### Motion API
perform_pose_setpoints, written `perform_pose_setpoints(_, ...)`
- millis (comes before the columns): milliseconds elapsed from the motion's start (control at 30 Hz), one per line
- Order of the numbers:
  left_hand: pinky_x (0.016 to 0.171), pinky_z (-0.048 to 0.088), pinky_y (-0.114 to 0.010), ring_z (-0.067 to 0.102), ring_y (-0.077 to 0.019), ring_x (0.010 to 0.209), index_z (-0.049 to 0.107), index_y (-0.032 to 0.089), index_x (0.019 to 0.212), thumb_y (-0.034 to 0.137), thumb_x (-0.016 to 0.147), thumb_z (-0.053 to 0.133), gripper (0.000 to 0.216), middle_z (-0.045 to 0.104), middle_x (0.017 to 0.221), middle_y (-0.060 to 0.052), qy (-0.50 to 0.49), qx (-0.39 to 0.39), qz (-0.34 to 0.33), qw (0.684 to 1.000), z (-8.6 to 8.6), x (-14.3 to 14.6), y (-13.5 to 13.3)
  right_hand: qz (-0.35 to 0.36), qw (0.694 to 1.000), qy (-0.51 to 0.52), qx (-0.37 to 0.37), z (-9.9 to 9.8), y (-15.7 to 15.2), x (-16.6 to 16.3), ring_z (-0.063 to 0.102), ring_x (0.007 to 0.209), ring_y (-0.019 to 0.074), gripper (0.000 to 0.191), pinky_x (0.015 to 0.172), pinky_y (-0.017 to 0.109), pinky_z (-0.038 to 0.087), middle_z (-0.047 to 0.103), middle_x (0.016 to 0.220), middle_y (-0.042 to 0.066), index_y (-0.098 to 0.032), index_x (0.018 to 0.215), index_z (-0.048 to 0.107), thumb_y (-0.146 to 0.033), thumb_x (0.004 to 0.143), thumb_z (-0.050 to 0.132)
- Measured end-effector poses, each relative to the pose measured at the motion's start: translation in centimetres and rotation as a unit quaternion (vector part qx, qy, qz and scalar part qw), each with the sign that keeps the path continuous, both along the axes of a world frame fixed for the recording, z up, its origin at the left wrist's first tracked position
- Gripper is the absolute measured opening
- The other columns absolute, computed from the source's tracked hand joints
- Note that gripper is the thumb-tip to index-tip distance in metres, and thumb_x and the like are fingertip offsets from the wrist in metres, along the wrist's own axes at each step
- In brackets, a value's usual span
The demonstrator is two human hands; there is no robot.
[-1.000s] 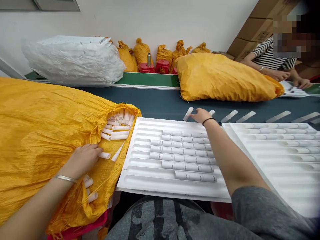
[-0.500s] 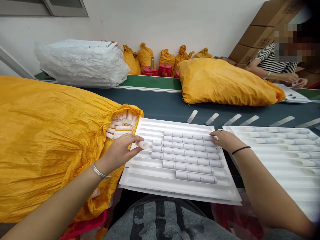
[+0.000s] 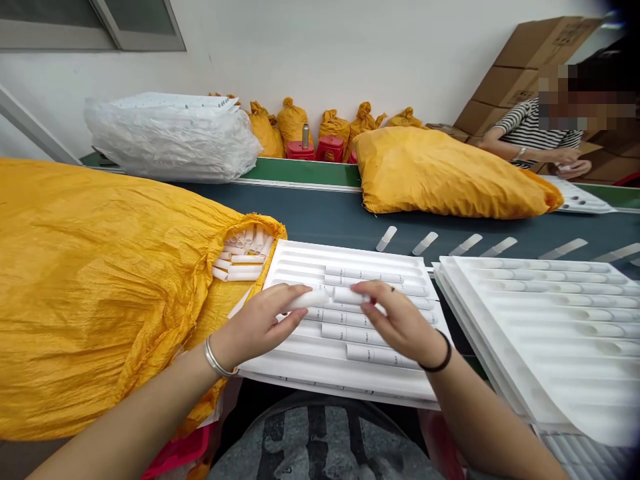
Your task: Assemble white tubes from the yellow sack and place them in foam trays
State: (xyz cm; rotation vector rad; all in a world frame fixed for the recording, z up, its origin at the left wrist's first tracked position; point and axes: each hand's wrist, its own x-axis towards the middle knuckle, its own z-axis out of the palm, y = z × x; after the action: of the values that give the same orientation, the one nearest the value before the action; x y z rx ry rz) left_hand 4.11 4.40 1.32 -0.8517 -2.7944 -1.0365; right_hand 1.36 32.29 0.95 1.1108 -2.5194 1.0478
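Observation:
My left hand [image 3: 263, 317] is closed on a plain white plastic tube [image 3: 313, 299], gripped between thumb and fingers. Facing it, my right hand [image 3: 397, 320] pinches a short white cylinder [image 3: 345, 295]. The two pieces are nearly end to end above the tray; whether they touch I cannot tell. Under my hands lies a white grooved tray [image 3: 295, 358], its grooves partly filled with rows of printed white cylinders [image 3: 350, 335]. To the left, an orange woven sack [image 3: 125, 280] gapes open, showing loose white tubes [image 3: 247, 260].
A stack of white trays [image 3: 525, 333] holding capped tubes stands at right. Several tubes [image 3: 425, 243] lie along the dark conveyor belt [image 3: 310, 213]. Beyond are a full orange sack [image 3: 450, 173], a plastic-wrapped bundle [image 3: 175, 140] and a co-worker's hands [image 3: 570, 163].
My right hand has left the tray's far-right end with a short white cylinder and moved left. My left hand has brought its tube rightward over the tray to meet it.

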Motion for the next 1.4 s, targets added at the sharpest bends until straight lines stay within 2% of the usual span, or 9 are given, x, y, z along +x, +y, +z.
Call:
perform_pose_setpoints(267,0.077,0.046,-0.027,0.059,-0.0162,0.088,0.053,0.017,0.118,0.03,0.093,0.046,0.03,0.065,0.097,-0.005,0.045,-0.045,-0.055,0.996,1.2,0.6,0.6,0.085,0.993,0.061,-0.049,-0.6,-1.9,0.8,0.053,0.104,0.0195,0.038,0.088,0.036,0.048,0.055,0.109,0.01,-0.021,0.125,0.047,-0.009,0.09,0.044)
perform_pose_setpoints(533,0.075,0.048,-0.033,0.058,-0.0206,0.083,0.052,0.012,0.12,0.028,0.092,0.046,0.032,0.063,0.09,-0.009,0.15,-0.079,-0.033,0.985,0.6,1.1,0.8,0.028,0.996,-0.07,-0.05,-0.7,-3.8,1.3,0.061,0.091,0.0151,0.028,0.081,0.029,0.049,0.064,0.103,0.005,-0.022,0.122,0.051,-0.022,0.094,0.046)
perform_pose_setpoints(700,0.073,0.05,-0.033,0.06,-0.0215,0.084,0.007,0.012,0.147,0.032,0.094,0.041,0.066,0.063,0.096,-0.011,0.114,-0.071,-0.039,0.99,0.0,1.6,0.8,0.069,0.996,-0.057,-0.025,-0.5,-4.3,1.5,0.061,0.089,0.0154,0.028,0.08,0.029,0.049,0.064,0.1,0.008,-0.017,0.122,0.051,-0.023,0.095,0.042)
perform_pose_setpoints(833,0.076,0.051,-0.034,0.062,-0.0218,0.087,-0.009,0.015,0.147,0.036,0.093,0.042,0.076,0.064,0.098,-0.01,0.043,-0.1,-0.034,0.993,-1.3,1.3,0.5,0.119,0.988,0.005,0.102,-0.7,-5.6,-0.5,0.059,0.089,0.0199,0.029,0.081,0.033,0.048,0.063,0.098,0.011,-0.015,0.112,0.059,-0.034,0.09,0.054)
perform_pose_setpoints(933,0.092,0.046,-0.038,0.056,-0.0243,0.108,0.005,0.012,0.148,0.043,0.091,0.044,0.076,0.058,0.118,-0.015,0.015,-0.148,0.042,0.988,-2.8,-1.0,-1.7,-0.02,0.972,-0.012,0.234,-1.0,-6.2,-5.4,0.056,0.096,0.0247,0.026,0.086,0.036,0.044,0.061,0.102,0.013,-0.016,0.099,0.064,-0.036,0.083,0.062)
perform_pose_setpoints(1000,0.102,0.038,-0.04,0.044,-0.0255,0.123,0.028,0.008,0.142,0.04,0.093,0.036,0.058,0.049,0.131,-0.018,0.018,-0.189,0.149,0.97,-4.1,-3.4,-4.2,-0.162,0.947,-0.066,0.269,-1.3,-5.8,-9.8,0.055,0.101,0.0255,0.027,0.088,0.036,0.042,0.061,0.105,0.014,-0.015,0.108,0.06,-0.03,0.087,0.055)
perform_pose_setpoints(1067,0.103,0.035,-0.045,0.044,-0.0286,0.122,0.051,0.005,0.124,0.026,0.093,0.028,0.044,0.052,0.125,-0.021,0.014,-0.21,0.21,0.955,-5.3,-5.6,-7.0,-0.236,0.925,-0.106,0.279,-1.9,-4.9,-14.1,0.057,0.099,0.0254,0.031,0.085,0.036,0.044,0.061,0.102,0.016,-0.011,0.116,0.054,-0.026,0.091,0.048)
perform_pose_setpoints(1233,0.096,0.04,-0.042,0.055,-0.028,0.105,0.066,0.012,0.096,0.02,0.085,0.038,0.031,0.063,0.105,-0.016,-0.029,-0.258,0.197,0.945,-7.6,-8.4,-11.3,-0.286,0.877,-0.219,0.318,-4.0,-2.7,-20.1,0.061,0.088,0.0168,0.029,0.078,0.035,0.051,0.061,0.103,0.008,-0.011,0.108,0.058,-0.034,0.09,0.055)
perform_pose_setpoints(1400,0.079,0.046,-0.04,0.062,-0.0284,0.083,0.067,0.015,0.086,0.025,0.077,0.051,0.021,0.066,0.087,-0.014,-0.072,-0.293,0.176,0.937,-7.7,-7.3,-12.3,-0.318,0.861,-0.217,0.333,-3.2,1.5,-20.2,0.061,0.093,0.0218,0.038,0.078,0.036,0.05,0.063,0.106,0.014,-0.01,0.107,0.061,-0.043,0.089,0.052)
